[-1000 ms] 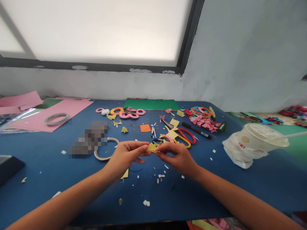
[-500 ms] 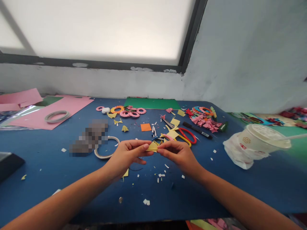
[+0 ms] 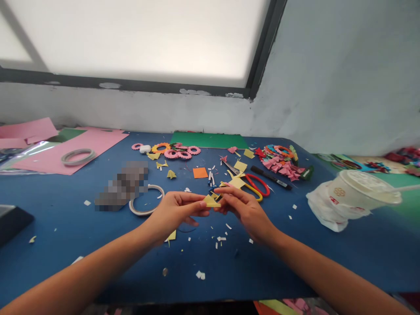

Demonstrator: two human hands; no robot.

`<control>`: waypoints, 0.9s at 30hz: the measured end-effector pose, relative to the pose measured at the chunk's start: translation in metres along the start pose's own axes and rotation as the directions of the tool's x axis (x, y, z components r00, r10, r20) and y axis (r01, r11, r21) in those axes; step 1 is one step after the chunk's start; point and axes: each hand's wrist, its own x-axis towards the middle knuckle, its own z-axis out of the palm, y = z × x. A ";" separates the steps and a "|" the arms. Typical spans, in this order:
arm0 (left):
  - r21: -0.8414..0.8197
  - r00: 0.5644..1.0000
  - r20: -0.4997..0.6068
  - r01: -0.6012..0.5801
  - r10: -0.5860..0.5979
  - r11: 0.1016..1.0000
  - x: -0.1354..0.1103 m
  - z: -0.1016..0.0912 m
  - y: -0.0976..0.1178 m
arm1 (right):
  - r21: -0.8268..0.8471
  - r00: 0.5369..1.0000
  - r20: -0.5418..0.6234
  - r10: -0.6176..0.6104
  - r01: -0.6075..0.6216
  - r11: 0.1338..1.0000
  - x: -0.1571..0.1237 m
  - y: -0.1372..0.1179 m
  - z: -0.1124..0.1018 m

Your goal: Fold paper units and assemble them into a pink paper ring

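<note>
The folded yellow paper is held up over the blue table, to the left of the red-and-yellow-handled scissors and nearer the person than they are. It sits between the two hands, and the left hand is the closer, with thumb and fingers pinching its left end. The right hand is on the scissors' side of the paper, its fingers bent and slightly parted around the other end (whether they grip it or only brush it, I cannot tell). The paper's long axis follows its straight lower edge, running across from the left hand toward the right and nearly level. Its peak is off-centre, toward the left thumb, and points away from the person, roughly toward the orange paper square left of the scissors; the right end tapers toward the right fingertips.
</note>
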 end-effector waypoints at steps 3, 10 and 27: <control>-0.014 1.000 -0.029 -0.005 0.005 1.000 0.001 0.001 0.000 | -0.047 0.999 0.043 0.007 -0.005 0.999 0.000 0.000 0.000; 0.071 0.999 0.048 -0.021 0.018 0.997 -0.001 0.003 0.002 | -0.192 0.997 0.081 -0.001 0.016 0.981 -0.004 -0.001 0.004; 0.111 0.977 0.202 -0.093 0.070 0.989 -0.004 0.003 0.001 | 0.026 0.967 0.248 0.056 -0.065 0.998 -0.003 -0.001 0.003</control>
